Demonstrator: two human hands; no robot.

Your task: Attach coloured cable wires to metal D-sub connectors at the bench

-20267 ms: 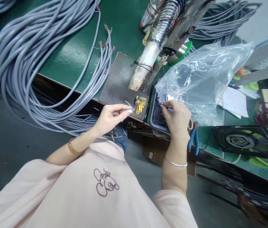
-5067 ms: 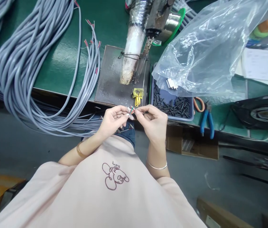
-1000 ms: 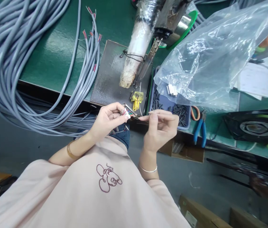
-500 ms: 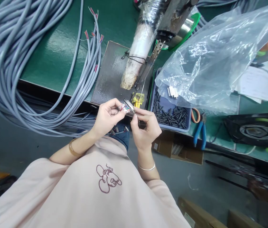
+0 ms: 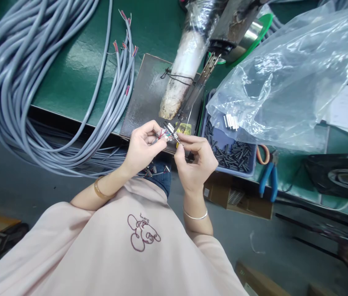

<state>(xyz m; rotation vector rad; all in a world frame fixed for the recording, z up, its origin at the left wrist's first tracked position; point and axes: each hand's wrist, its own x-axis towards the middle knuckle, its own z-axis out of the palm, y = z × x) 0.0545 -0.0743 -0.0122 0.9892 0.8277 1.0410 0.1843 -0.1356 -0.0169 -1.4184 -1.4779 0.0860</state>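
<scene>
My left hand (image 5: 144,148) pinches the end of a grey cable, where thin coloured wires (image 5: 162,133) fan out toward a small multi-pin connector (image 5: 171,129). Close on the right, my right hand (image 5: 197,158) has thumb and index finger pressed together at the connector's lower right end, on something thin and too small to make out. The connector is tilted, just below the tip of a white wrapped tube (image 5: 174,96) and a metal arm (image 5: 197,84). Beneath it lies a yellow sponge (image 5: 184,128) on a dark plate (image 5: 146,92).
Grey cables (image 5: 47,82) are heaped at the left. On the right are a blue bin (image 5: 249,173) of black sleeves, a plastic bag (image 5: 269,90) over it, white connectors (image 5: 231,122), blue-handled pliers (image 5: 268,179) and a black fan (image 5: 343,176). More connectors rest on my lap.
The view has shifted slightly, so the scene sits a little further right. The connector is turned a bit, showing more of its dark side, and my right fingertips are slightly further from its middle.
</scene>
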